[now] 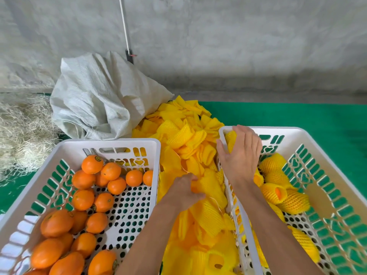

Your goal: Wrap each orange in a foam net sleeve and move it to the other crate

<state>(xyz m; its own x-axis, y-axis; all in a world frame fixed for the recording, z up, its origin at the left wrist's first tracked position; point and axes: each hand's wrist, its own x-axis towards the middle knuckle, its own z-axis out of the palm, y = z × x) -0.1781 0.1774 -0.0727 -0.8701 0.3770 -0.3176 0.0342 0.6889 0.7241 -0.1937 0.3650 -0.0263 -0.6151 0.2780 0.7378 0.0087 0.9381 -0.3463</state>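
Several bare oranges (pixel 83 199) lie in the white crate (pixel 111 142) on the left. The white crate (pixel 282 131) on the right holds several oranges wrapped in yellow foam net sleeves (pixel 294 203). Between the crates lies a heap of empty yellow foam sleeves (pixel 186 135). My right hand (pixel 240 153) is over the right crate's far left corner, its fingers curled round a sleeved orange (pixel 231 139). My left hand (pixel 185 192) is down in the heap, pinching an empty foam sleeve (pixel 210 187).
A crumpled white woven sack (pixel 99 94) lies behind the left crate. Pale straw-like fibre (pixel 21 133) is piled at the far left. Green matting (pixel 297 116) covers the surface. A grey wall with a white rod (pixel 125 26) stands behind.
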